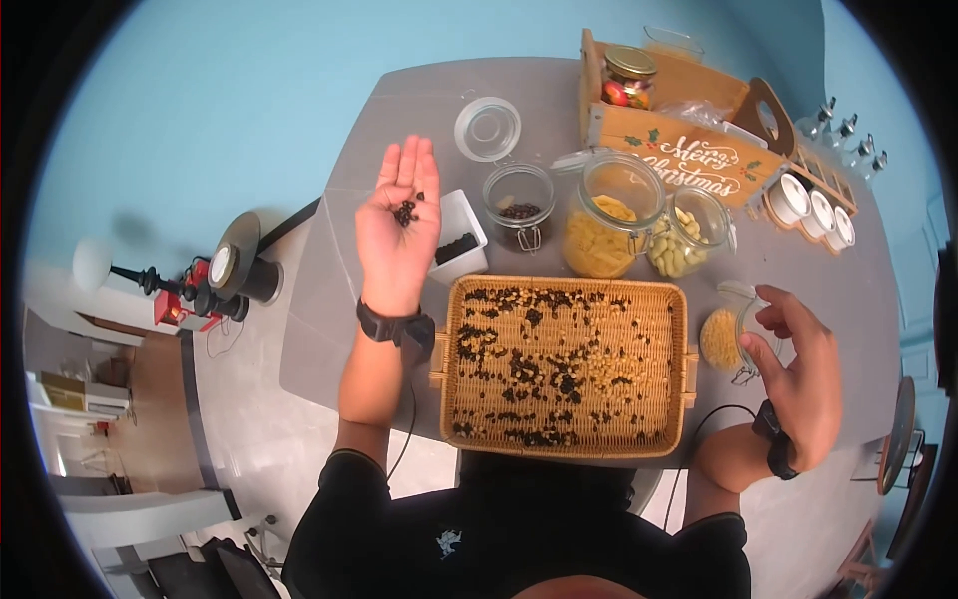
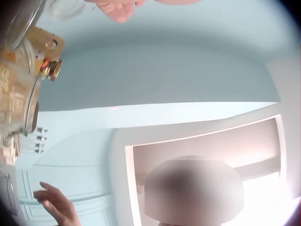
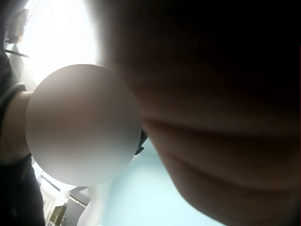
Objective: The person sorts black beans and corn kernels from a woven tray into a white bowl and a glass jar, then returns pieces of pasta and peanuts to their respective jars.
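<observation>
My left hand [image 1: 399, 225] is held palm up with straight fingers, a small heap of dark beans [image 1: 405, 214] resting in the palm. Just beyond its wrist stands a white container [image 1: 462, 215] with black contents. A wicker tray [image 1: 685, 344] lies in front of the body, scattered with dark beans and small yellow kernels. At the right, my right hand [image 1: 803, 374] is beside an open glass jar of small yellow grains [image 1: 720, 339], thumb and fingers apart at its rim. In the left wrist view the right hand [image 2: 59, 207] shows spread fingers. Its palm fills much of the right wrist view.
Behind the tray stand glass jars of dark beans [image 1: 521, 212], yellow pasta [image 1: 599, 245] and pale nuts [image 1: 679, 250]. A glass lid [image 1: 488, 129] lies farther back. A wooden crate [image 1: 649, 140], white cups [image 1: 790, 198] and bottles [image 1: 846, 128] occupy the back right of the grey table [image 1: 349, 150].
</observation>
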### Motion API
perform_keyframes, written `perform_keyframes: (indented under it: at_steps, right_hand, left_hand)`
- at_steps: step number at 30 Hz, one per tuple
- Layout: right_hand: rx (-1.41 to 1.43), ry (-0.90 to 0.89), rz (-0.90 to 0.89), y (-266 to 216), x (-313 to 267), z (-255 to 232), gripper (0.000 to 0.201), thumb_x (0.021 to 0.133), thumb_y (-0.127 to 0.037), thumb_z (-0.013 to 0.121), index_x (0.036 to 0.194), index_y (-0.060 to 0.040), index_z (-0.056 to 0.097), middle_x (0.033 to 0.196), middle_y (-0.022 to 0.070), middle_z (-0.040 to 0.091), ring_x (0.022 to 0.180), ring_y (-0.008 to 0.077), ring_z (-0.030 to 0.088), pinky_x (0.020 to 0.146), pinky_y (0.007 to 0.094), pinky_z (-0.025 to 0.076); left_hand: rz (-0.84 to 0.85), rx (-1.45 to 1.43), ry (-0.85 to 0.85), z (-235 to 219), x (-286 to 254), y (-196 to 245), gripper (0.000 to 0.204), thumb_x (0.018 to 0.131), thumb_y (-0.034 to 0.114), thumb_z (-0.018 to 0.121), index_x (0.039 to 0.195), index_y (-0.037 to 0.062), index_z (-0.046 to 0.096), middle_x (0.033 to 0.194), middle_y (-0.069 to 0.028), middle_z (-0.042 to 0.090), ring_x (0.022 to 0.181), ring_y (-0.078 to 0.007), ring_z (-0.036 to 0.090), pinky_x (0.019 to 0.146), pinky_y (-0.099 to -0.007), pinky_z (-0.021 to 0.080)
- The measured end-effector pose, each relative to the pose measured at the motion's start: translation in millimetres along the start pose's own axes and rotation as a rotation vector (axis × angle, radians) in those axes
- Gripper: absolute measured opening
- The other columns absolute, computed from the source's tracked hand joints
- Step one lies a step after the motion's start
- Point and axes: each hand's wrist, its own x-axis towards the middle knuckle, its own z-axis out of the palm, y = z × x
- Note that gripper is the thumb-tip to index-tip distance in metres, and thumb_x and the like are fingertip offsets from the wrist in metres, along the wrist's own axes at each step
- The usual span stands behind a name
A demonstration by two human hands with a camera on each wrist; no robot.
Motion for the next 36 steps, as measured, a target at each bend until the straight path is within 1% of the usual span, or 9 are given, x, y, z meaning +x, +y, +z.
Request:
perform_keyframes:
  at_steps: [2, 5, 11, 14, 17, 20, 23, 26, 36]
  right_hand:
    - [0.003, 0.004, -0.004, 1, 0, 0, 0.047, 0.086, -0.009, 0.085, 0.129, -0.0003, 0.069, 0.095, 0.0195, 0.073, 0.084, 0.0347, 0.067, 0.084, 0.0414, 0.055]
    - [0.002, 0.006, -0.002, -1, 0, 1, 0.047, 0.085, -0.009, 0.086, 0.129, -0.0004, 0.069, 0.095, 0.0193, 0.073, 0.083, 0.0335, 0.067, 0.083, 0.0407, 0.055]
    - [0.008, 0.009, -0.013, -1, -1, 1, 0.048, 0.085, -0.009, 0.086, 0.129, -0.0002, 0.07, 0.094, 0.0187, 0.073, 0.083, 0.032, 0.067, 0.083, 0.0399, 0.055]
    - [0.004, 0.011, -0.024, -2, -1, 1, 0.048, 0.085, -0.009, 0.086, 0.13, 0.0001, 0.07, 0.094, 0.0186, 0.074, 0.083, 0.0319, 0.067, 0.083, 0.0399, 0.055]
    - [0.003, 0.008, -0.034, -2, -1, 1, 0.048, 0.085, -0.009, 0.086, 0.13, 0.0002, 0.07, 0.095, 0.0187, 0.074, 0.083, 0.0319, 0.067, 0.083, 0.0399, 0.055]
    - [0.013, 0.004, -0.035, -1, -1, 2, 0.048, 0.085, -0.009, 0.086, 0.13, 0.0003, 0.07, 0.095, 0.0189, 0.074, 0.083, 0.0321, 0.067, 0.083, 0.0401, 0.055]
    - [0.01, -0.006, -0.033, -3, -2, 2, 0.048, 0.086, -0.009, 0.086, 0.13, 0.0003, 0.07, 0.095, 0.019, 0.073, 0.084, 0.0324, 0.067, 0.084, 0.0404, 0.055]
    - [0.002, -0.013, -0.032, -3, -2, 2, 0.049, 0.086, -0.01, 0.086, 0.131, 0.0004, 0.069, 0.096, 0.0193, 0.073, 0.084, 0.0328, 0.067, 0.084, 0.0405, 0.056]
    - [0.006, -0.019, -0.031, -5, -2, 3, 0.05, 0.085, -0.01, 0.087, 0.131, 0.0008, 0.069, 0.096, 0.0195, 0.073, 0.085, 0.0333, 0.067, 0.085, 0.0406, 0.056]
  left_hand:
    - [0.028, 0.13, 0.001, -1, 10, 6, 0.054, 0.092, -0.015, 0.039, 0.145, -0.0051, 0.049, 0.15, -0.0245, 0.056, 0.145, -0.0395, 0.053, 0.124, -0.0489, 0.049]
    - [0.027, 0.182, 0.016, -3, 18, 11, 0.043, 0.096, -0.008, 0.045, 0.137, -0.0054, 0.057, 0.145, -0.0218, 0.063, 0.139, -0.0372, 0.06, 0.119, -0.0491, 0.053]
    - [-0.041, 0.189, -0.094, -17, 29, 27, 0.03, 0.1, 0.015, 0.054, 0.122, -0.0021, 0.066, 0.124, -0.0184, 0.073, 0.116, -0.0319, 0.069, 0.106, -0.0429, 0.057]
    - [-0.009, 0.188, -0.001, -5, 23, 20, 0.026, 0.1, 0.018, 0.055, 0.114, -0.0003, 0.067, 0.104, -0.0131, 0.072, 0.094, -0.0263, 0.067, 0.087, -0.0357, 0.057]
    - [-0.114, 0.131, -0.174, -20, 27, 24, 0.023, 0.101, 0.021, 0.055, 0.105, 0.0025, 0.067, 0.082, -0.0052, 0.058, 0.072, -0.0182, 0.052, 0.065, -0.0295, 0.046]
    - [-0.056, 0.178, -0.071, -15, 23, 19, 0.022, 0.101, 0.024, 0.056, 0.097, 0.0051, 0.067, 0.069, -0.0002, 0.041, 0.06, -0.0138, 0.035, 0.053, -0.0289, 0.031]
    - [-0.077, 0.193, -0.144, -23, 27, 22, 0.024, 0.102, 0.026, 0.055, 0.092, 0.0074, 0.066, 0.064, 0.0018, 0.036, 0.055, -0.0128, 0.032, 0.05, -0.0293, 0.029]
    - [-0.02, 0.271, -0.12, -20, 26, 21, 0.027, 0.104, 0.027, 0.053, 0.087, 0.0093, 0.063, 0.061, 0.0026, 0.034, 0.054, -0.0127, 0.031, 0.049, -0.0293, 0.028]
    - [0.092, 0.406, -0.047, -12, 20, 15, 0.029, 0.105, 0.029, 0.05, 0.084, 0.0117, 0.057, 0.063, 0.0018, 0.033, 0.058, -0.0139, 0.031, 0.06, -0.0305, 0.033]
